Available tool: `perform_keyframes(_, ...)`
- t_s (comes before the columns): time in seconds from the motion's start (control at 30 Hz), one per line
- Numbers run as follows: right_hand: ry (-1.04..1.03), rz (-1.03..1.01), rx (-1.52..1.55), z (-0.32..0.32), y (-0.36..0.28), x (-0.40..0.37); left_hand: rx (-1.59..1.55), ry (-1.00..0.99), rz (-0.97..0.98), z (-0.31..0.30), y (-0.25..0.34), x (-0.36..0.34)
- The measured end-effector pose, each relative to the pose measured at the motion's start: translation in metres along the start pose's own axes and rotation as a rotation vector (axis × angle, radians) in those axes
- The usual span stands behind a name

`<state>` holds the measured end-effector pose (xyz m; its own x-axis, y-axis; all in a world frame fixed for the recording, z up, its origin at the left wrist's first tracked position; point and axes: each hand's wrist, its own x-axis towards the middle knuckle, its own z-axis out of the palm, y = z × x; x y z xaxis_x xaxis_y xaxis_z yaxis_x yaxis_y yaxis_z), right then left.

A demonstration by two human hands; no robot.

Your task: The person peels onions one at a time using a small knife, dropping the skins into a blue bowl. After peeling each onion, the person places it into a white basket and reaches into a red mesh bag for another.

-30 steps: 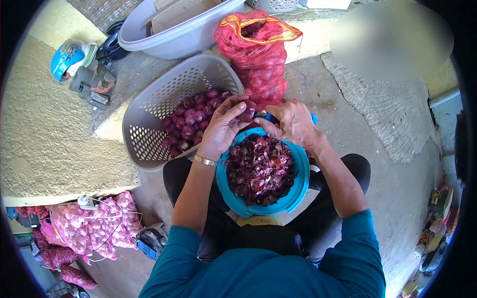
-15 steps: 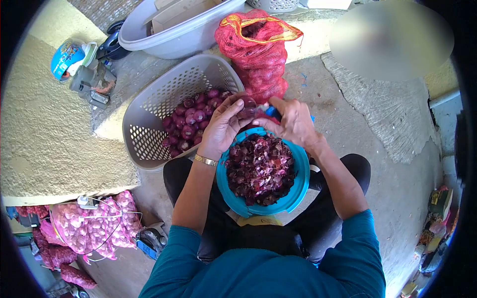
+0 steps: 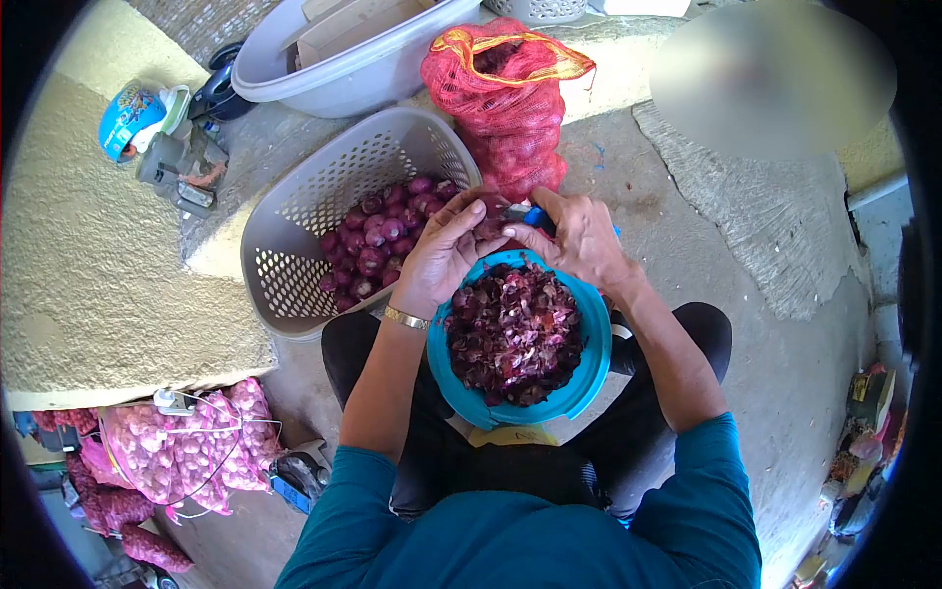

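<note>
My left hand is closed around a red onion, held above the far rim of a turquoise bucket. In my right hand is a knife with a blue handle; its short blade meets the onion, and my right thumb rests close to the onion's side. Dark red onion skins fill the bucket between my knees. Left of my hands, a grey perforated basket holds many whole red onions.
Beyond my hands stands a red mesh sack of onions. A large grey tub sits at the back. Mesh bags of garlic lie at lower left beside a blue device. A rough wall ledge borders the left.
The knife has shifted slightly against the onion, and its blue handle and blade show more clearly. My right hand has turned a little; my left keeps its hold.
</note>
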<state>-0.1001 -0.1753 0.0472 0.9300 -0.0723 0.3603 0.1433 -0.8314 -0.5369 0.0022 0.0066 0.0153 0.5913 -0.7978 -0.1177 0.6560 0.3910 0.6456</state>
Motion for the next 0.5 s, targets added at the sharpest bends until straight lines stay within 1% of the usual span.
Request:
perform_keyframes(0.1,-0.006,-0.014,-0.013,-0.001,-0.002,0.001,0.013,0.042,-0.004,0.0,-0.001,0.0)
perform_keyframes(0.37,-0.041,-0.008,-0.034,0.003,0.001,-0.001,0.05,-0.024,0.017,-0.009,-0.003,0.001)
perform_keyframes(0.43,-0.056,-0.001,-0.042,0.002,0.001,-0.001,0.039,-0.012,0.016,-0.009,-0.003,0.001)
perform_keyframes(0.5,-0.063,-0.114,-0.088,0.001,0.001,-0.001,0.029,0.0,0.017,-0.007,-0.003,0.002)
